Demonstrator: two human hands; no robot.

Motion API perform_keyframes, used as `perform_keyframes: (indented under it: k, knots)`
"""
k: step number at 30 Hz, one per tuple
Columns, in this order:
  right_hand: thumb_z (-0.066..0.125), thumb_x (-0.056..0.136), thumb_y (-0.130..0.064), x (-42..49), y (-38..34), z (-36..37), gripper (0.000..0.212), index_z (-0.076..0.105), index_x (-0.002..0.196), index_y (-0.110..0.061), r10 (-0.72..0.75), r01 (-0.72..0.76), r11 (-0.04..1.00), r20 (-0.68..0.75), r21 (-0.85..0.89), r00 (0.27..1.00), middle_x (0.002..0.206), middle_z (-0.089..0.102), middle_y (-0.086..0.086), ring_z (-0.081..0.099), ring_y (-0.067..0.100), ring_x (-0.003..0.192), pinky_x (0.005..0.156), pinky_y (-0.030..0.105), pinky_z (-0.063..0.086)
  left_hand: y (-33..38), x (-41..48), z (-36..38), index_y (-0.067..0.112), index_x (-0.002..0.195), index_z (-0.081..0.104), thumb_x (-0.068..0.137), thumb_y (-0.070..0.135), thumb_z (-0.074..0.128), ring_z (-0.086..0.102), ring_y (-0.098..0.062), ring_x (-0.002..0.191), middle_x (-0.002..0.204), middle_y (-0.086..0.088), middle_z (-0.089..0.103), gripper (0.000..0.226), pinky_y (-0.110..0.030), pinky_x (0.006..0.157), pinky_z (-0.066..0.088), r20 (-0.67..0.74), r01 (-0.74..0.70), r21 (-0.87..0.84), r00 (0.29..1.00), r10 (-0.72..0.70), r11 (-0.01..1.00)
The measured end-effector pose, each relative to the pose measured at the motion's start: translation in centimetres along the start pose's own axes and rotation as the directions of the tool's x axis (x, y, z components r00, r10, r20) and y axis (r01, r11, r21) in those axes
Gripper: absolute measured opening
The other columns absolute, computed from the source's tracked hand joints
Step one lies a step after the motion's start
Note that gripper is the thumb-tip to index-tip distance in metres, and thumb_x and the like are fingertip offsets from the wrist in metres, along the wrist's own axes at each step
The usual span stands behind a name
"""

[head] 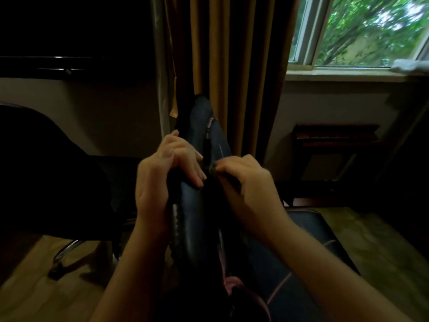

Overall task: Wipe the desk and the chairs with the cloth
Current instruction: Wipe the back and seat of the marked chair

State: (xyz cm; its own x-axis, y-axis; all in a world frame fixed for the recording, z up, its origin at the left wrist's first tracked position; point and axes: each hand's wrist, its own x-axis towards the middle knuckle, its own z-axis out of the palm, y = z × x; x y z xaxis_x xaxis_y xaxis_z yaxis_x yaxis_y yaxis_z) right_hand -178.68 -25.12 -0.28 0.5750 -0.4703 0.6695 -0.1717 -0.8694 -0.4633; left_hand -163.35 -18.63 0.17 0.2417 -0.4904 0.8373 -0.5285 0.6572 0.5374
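Note:
A dark blue padded chair (199,205) with pink stitching stands right in front of me; its backrest runs up the middle and its seat (301,242) lies to the right. My left hand (162,177) grips the left edge of the backrest, fingers lying over the front. My right hand (246,184) pinches a small dark cloth (213,168) against the backrest beside the left fingers. Most of the cloth is hidden under the hand and lost in the dim light. The dark edge of the desk (58,63) shows at the upper left.
A second, black chair (46,173) on a chrome base (67,252) stands close at the left. Brown curtains (232,66) hang behind the chair. A window (362,33) with a sill is at the upper right, with a low dark wooden rack (334,135) below it.

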Motion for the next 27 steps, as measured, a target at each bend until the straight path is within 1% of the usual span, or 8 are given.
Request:
perform_keyframes:
  k: [2, 5, 9, 11, 17, 20, 24, 27]
  knots:
    - [0.058, 0.091, -0.015, -2.8, -1.3, -1.2, 0.018, 0.072, 0.101, -0.013, -0.018, 0.017, 0.998, 0.012, 0.059, 1.0, 0.104, 0.068, -0.006, 0.056, 0.009, 0.09, 0.08, 0.015, 0.044, -0.4, 0.2, 0.3, 0.041, 0.068, 0.06, 0.093, 0.0, 0.015, 0.057, 0.002, 0.083, 0.069, 0.025, 0.063, 0.066, -0.024, 0.103, 0.029, 0.002, -0.036, -0.019, 0.999, 0.036, 0.999]
    - [0.054, 0.09, -0.023, -3.5, -1.4, -2.0, 0.022, 0.073, 0.099, -0.017, -0.025, 0.022, 0.994, 0.023, 0.106, 0.999, 0.102, 0.067, -0.012, 0.057, 0.006, 0.09, 0.078, 0.016, 0.047, -0.1, 0.3, 0.4, 0.041, 0.066, 0.061, 0.093, 0.001, 0.013, 0.057, 0.002, 0.083, 0.069, 0.025, 0.062, 0.069, -0.024, 0.102, 0.03, -0.01, -0.038, -0.016, 0.999, 0.038, 0.999]
    - [0.056, 0.088, -0.02, 1.4, 0.3, -0.5, 0.021, 0.074, 0.092, -0.01, 0.0, 0.0, 0.999, 0.0, 0.045, 1.0, 0.093, 0.07, -0.001, 0.058, 0.011, 0.085, 0.075, 0.017, 0.044, 1.1, -0.2, 0.2, 0.034, 0.06, 0.06, 0.094, 0.016, 0.018, 0.056, -0.006, 0.084, 0.064, 0.015, 0.062, 0.056, -0.025, 0.104, 0.027, -0.031, 0.052, -0.027, 0.998, -0.053, 0.998]
    - [0.059, 0.086, -0.012, 4.7, 1.9, 1.1, 0.016, 0.074, 0.091, -0.007, 0.048, -0.048, 0.999, -0.036, 0.016, 0.998, 0.091, 0.071, 0.003, 0.063, 0.019, 0.086, 0.075, 0.022, 0.044, 2.0, -0.5, 0.4, 0.02, 0.055, 0.056, 0.092, 0.022, 0.02, 0.056, -0.012, 0.084, 0.061, 0.009, 0.06, 0.052, -0.027, 0.105, 0.027, -0.048, 0.092, -0.047, 0.994, -0.095, 0.995]
    - [0.061, 0.092, -0.007, 8.3, 4.1, 3.3, 0.018, 0.072, 0.105, -0.004, 0.216, -0.215, 0.976, -0.085, 0.016, 0.973, 0.102, 0.071, 0.008, 0.063, 0.022, 0.099, 0.083, 0.022, 0.043, 3.0, 0.0, 0.4, 0.016, 0.055, 0.056, 0.09, 0.026, 0.024, 0.056, -0.017, 0.083, 0.06, 0.004, 0.059, 0.048, -0.028, 0.107, 0.027, -0.015, 0.146, -0.059, 0.989, -0.148, 0.987]
    - [0.064, 0.088, -0.01, 5.1, 2.7, 2.2, 0.015, 0.074, 0.099, -0.006, 0.185, -0.174, 0.978, -0.096, 0.116, 0.978, 0.097, 0.071, 0.005, 0.065, 0.016, 0.092, 0.085, 0.031, 0.051, 2.6, -0.1, 0.5, 0.017, 0.055, 0.056, 0.089, 0.023, 0.025, 0.056, -0.015, 0.083, 0.06, 0.003, 0.06, 0.047, -0.031, 0.107, 0.028, -0.011, 0.146, -0.043, 0.989, -0.147, 0.988]
    - [0.06, 0.087, -0.019, -1.6, -1.2, 0.4, 0.019, 0.074, 0.098, -0.015, 0.241, -0.198, 0.923, -0.094, 0.331, 0.966, 0.096, 0.071, -0.006, 0.066, 0.006, 0.091, 0.081, 0.023, 0.052, 0.8, 0.7, 0.1, 0.041, 0.067, 0.062, 0.093, -0.001, 0.021, 0.059, -0.001, 0.083, 0.07, 0.022, 0.064, 0.064, -0.026, 0.102, 0.031, 0.014, 0.023, 0.036, 1.0, -0.023, 0.999]
    - [0.064, 0.09, -0.014, -3.8, -3.5, -0.8, 0.014, 0.073, 0.099, -0.019, 0.278, -0.192, 0.828, -0.088, 0.527, 0.956, 0.095, 0.071, -0.009, 0.068, 0.007, 0.092, 0.078, 0.017, 0.051, 2.1, 0.3, 0.8, 0.031, 0.066, 0.06, 0.094, 0.015, 0.027, 0.059, -0.008, 0.085, 0.068, 0.012, 0.063, 0.047, -0.029, 0.105, 0.029, -0.046, 0.046, -0.002, 0.998, -0.046, 0.999]
